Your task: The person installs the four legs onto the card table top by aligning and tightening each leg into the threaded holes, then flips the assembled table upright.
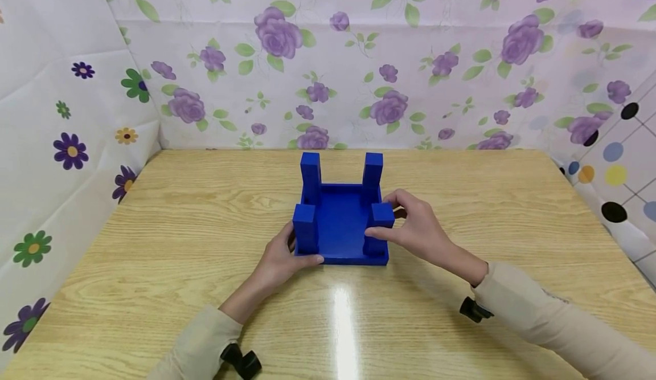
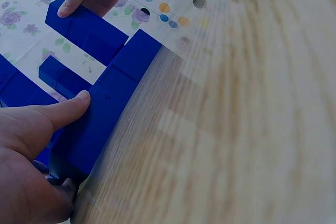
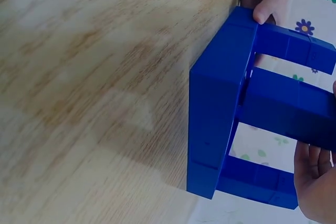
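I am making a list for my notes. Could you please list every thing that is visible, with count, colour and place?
block structure: one, blue, flat base with four posts standing up, at the table's middle
table: one, light wood, fills the lower half of the head view
floral cloth: one, white with purple roses, hung behind the table
flower cloth: one, white with mixed flowers, on the left
dotted cloth: one, white with coloured dots, on the right
left hand: one, holds the base's near left corner
right hand: one, grips the near right post
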`<state>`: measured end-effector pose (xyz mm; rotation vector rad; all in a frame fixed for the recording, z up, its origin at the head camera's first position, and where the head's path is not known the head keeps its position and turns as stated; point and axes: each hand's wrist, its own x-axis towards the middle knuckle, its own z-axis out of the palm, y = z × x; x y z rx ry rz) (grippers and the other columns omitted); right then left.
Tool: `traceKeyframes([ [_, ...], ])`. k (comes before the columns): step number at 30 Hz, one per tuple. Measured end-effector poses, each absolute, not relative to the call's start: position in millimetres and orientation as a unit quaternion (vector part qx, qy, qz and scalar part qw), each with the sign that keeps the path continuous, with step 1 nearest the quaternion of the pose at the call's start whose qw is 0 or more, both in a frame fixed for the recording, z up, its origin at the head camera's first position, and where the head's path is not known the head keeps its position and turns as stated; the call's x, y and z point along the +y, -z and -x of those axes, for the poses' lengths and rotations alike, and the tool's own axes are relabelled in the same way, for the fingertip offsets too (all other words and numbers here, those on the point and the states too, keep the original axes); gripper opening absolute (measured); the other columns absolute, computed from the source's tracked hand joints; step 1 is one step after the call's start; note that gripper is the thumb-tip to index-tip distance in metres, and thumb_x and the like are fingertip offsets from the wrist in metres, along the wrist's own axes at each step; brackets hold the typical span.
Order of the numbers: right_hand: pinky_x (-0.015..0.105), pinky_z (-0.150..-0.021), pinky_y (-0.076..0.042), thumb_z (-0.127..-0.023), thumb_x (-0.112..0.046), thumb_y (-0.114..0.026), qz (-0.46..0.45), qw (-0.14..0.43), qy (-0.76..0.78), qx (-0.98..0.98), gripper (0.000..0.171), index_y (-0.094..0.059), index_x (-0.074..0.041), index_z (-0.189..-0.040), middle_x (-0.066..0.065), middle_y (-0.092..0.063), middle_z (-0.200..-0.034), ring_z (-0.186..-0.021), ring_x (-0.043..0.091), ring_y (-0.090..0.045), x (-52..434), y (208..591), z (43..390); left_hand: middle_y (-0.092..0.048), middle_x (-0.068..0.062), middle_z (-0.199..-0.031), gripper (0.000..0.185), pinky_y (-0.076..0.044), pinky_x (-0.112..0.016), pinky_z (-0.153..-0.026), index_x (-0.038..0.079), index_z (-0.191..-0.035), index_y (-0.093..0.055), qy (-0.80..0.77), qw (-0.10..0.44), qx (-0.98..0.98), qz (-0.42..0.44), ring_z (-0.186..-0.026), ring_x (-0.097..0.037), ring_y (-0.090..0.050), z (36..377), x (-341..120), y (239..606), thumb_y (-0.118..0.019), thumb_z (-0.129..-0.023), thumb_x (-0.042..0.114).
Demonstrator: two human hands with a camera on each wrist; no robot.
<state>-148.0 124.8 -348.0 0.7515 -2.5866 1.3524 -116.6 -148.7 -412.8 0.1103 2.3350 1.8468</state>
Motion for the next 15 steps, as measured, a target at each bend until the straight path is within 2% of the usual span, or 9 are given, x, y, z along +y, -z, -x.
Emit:
traceKeyframes([
  [5,0.045,-0.079,-0.054,-0.070,-0.016,-0.088,-0.239,0.063,-0.446,-0.861,0.044,-0.058,-0.005,-0.101,0.004,-0.057,-0.093,-0.086,0.022,-0.061,123,347,147,-0.035,-0.017,-0.150,0.095,-0.029,-0.045,-0.111,0.006,-0.152,-0.027,-0.617,0.079,0.782,-0.037,-0.139,-0.032,-0.030,117,-149,413,-0.084,-0.075,0.009],
  [8,0.045,-0.080,-0.054,-0.071,-0.017,-0.088,-0.235,0.057,-0.437,-0.866,0.045,-0.059,-0.005,-0.103,0.006,-0.060,-0.099,-0.090,0.025,-0.062,123,345,147,-0.035,-0.017,-0.150,0.095,-0.029,-0.045,-0.111,0.007,-0.152,-0.028,-0.617,0.079,0.782,-0.037,-0.139,-0.032,-0.030,117,-149,413,-0.084,-0.075,0.009],
  [15,0.048,-0.093,-0.048,-0.076,-0.024,-0.084,-0.262,-0.001,-0.418,-0.870,0.062,-0.056,-0.001,-0.127,0.014,-0.060,-0.123,-0.112,0.031,-0.056,130,336,151,-0.035,-0.017,-0.150,0.096,-0.030,-0.045,-0.110,0.007,-0.152,-0.027,-0.614,0.079,0.785,-0.031,-0.139,-0.032,-0.031,117,-149,413,-0.084,-0.075,0.010],
])
